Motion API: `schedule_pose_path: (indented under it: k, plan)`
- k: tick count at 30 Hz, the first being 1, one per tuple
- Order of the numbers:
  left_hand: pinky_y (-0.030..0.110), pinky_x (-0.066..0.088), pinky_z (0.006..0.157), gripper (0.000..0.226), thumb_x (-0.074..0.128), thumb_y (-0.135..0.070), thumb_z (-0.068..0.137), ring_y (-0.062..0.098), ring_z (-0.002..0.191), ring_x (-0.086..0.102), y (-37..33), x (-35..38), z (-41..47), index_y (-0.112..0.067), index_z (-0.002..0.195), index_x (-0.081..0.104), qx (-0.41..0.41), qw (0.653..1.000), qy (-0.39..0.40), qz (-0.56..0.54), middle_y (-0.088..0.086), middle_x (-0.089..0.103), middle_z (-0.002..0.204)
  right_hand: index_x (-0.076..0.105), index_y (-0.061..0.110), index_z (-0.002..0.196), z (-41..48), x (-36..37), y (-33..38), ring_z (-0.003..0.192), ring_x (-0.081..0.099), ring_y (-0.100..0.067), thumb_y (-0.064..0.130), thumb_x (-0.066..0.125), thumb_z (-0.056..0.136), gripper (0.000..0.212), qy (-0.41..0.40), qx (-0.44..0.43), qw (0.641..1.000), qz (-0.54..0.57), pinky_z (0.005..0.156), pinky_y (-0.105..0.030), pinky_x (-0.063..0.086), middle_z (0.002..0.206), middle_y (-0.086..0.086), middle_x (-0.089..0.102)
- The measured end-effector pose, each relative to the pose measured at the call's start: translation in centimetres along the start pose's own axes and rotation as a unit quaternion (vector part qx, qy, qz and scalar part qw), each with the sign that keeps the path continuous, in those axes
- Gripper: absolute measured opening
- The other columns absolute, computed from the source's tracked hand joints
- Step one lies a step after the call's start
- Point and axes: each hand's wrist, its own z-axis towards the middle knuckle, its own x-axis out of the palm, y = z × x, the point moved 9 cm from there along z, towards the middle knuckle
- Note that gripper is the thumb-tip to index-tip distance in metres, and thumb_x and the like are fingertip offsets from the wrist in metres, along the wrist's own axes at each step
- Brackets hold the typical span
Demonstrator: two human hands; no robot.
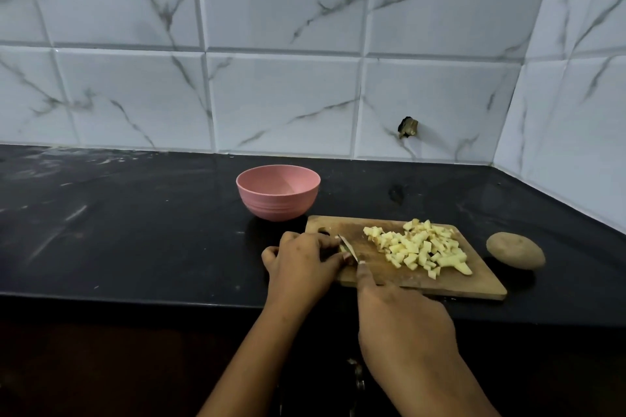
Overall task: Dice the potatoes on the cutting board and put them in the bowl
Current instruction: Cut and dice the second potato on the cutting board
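Down at the left end of the cutting board (450,281), the left hand (301,264) is bunched over a small potato piece (342,249), fingertips curled in and pinning it to the wood. That tucked shape looks deliberate: knuckles forward, tips out of the blade's way.

The knife (348,247) sits right against those fingers, blade angled across the board's left end with its tip pointing away from the person. The right hand (403,322) comes in over the board's near edge and grips the knife. The handle is buried under the palm, and the forefinger runs out along the back of the blade, which I'd say is there to steady short, small cuts.

The diced potato (420,247) is heaped across the middle and right of the board, well away from the blade, so the cutting end is free. The pink bowl (277,191) waits just beyond the board's far left corner, and what shows of its inside holds no potato. So nothing has gone across yet.

Just off the board's right edge, a whole potato (515,250) lies on the dark counter (135,230) in its skin, uncut. My read is that this piece is nearly done, with one more potato and the transfer to the bowl to come.
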Motion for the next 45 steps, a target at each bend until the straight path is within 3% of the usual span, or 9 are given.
schedule_pose_path:
  k: [3,7,14,19,21,26,36,40,45]
  plan:
    - [0.036,0.02,0.097,0.034,0.056,-0.049,0.09,0.01,0.124,0.034,0.0,0.2,0.2,-0.043,0.123,0.058,-0.01,1.0,0.012,0.014,-0.018,0.055,0.12,0.003,0.024,0.154,-1.7,-0.3,-0.8,0.086,0.055,-0.016,0.019,0.044,0.099,0.069,0.03,-0.005,0.999,0.033,0.057,-0.028,0.036,0.118,-0.001,0.056]
    - [0.037,0.022,0.091,0.026,0.052,-0.041,0.093,0.012,0.121,0.036,-0.7,0.4,0.4,-0.044,0.117,0.06,-0.019,0.999,0.018,0.032,-0.015,0.057,0.115,0.021,0.031,0.15,-2.1,-1.5,-2.6,0.103,0.058,-0.016,0.024,0.037,0.101,0.053,-0.036,0.01,0.996,0.076,0.07,-0.029,0.044,0.121,0.003,0.057]
    - [0.04,0.022,0.09,0.03,0.042,-0.028,0.091,0.015,0.116,0.041,-1.5,0.8,1.4,-0.036,0.108,0.065,-0.008,0.999,0.014,0.042,-0.01,0.06,0.116,0.022,0.038,0.149,-3.1,-2.4,-5.1,0.091,0.054,-0.007,0.032,0.027,0.104,0.046,-0.099,0.053,0.985,0.128,0.069,-0.025,0.043,0.118,0.01,0.056]
    - [0.038,0.023,0.082,0.021,0.045,-0.032,0.087,0.014,0.105,0.048,-2.2,0.6,1.9,-0.031,0.099,0.063,0.026,0.996,-0.01,0.079,-0.009,0.061,0.104,0.022,0.038,0.149,-2.2,-2.0,-5.0,0.1,0.055,-0.009,0.034,0.028,0.104,0.046,-0.081,0.048,0.982,0.162,0.075,-0.027,0.046,0.123,0.009,0.056]
    - [0.038,0.024,0.082,0.023,0.046,-0.033,0.086,0.016,0.107,0.049,-2.5,0.7,2.3,-0.031,0.1,0.064,0.034,0.995,0.003,0.095,-0.009,0.061,0.106,0.023,0.038,0.149,-1.8,-1.8,-5.2,0.101,0.054,-0.008,0.034,0.029,0.103,0.046,-0.081,0.047,0.979,0.181,0.075,-0.027,0.047,0.123,0.01,0.056]
    - [0.043,0.026,0.093,0.037,0.042,-0.036,0.09,0.017,0.12,0.041,-3.0,1.7,2.7,-0.032,0.122,0.058,0.067,0.985,0.03,0.158,-0.01,0.045,0.137,0.027,0.039,0.148,-1.2,-1.6,-6.9,0.098,0.053,-0.004,0.035,0.032,0.103,0.046,-0.09,0.059,0.967,0.23,0.083,-0.028,0.05,0.122,0.011,0.056]
    - [0.04,0.024,0.091,0.037,0.04,-0.029,0.089,0.015,0.125,0.036,-3.0,2.9,3.3,-0.033,0.123,0.053,0.08,0.984,0.089,0.133,-0.008,0.05,0.133,0.03,0.037,0.148,0.3,-0.1,-7.6,0.096,0.054,-0.003,0.034,0.036,0.102,0.046,-0.065,0.039,0.955,0.288,0.082,-0.028,0.05,0.117,0.013,0.057]
    - [0.04,0.02,0.094,0.037,0.041,-0.021,0.088,0.013,0.126,0.031,-3.6,3.1,3.5,-0.032,0.122,0.051,0.114,0.979,0.111,0.13,-0.01,0.05,0.13,0.031,0.038,0.147,1.2,0.8,-7.9,0.077,0.049,0.0,0.032,0.038,0.102,0.046,-0.052,0.028,0.939,0.338,0.065,-0.022,0.042,0.089,0.017,0.052]
    - [0.042,0.019,0.096,0.02,0.043,-0.017,0.086,0.008,0.121,0.035,-4.2,2.9,3.4,-0.035,0.095,0.047,0.155,0.977,0.086,0.115,-0.015,0.052,0.108,0.034,0.036,0.146,1.3,0.9,-8.2,0.068,0.046,0.001,0.031,0.039,0.102,0.045,-0.063,0.021,0.925,0.375,0.061,-0.019,0.038,0.075,0.019,0.044]
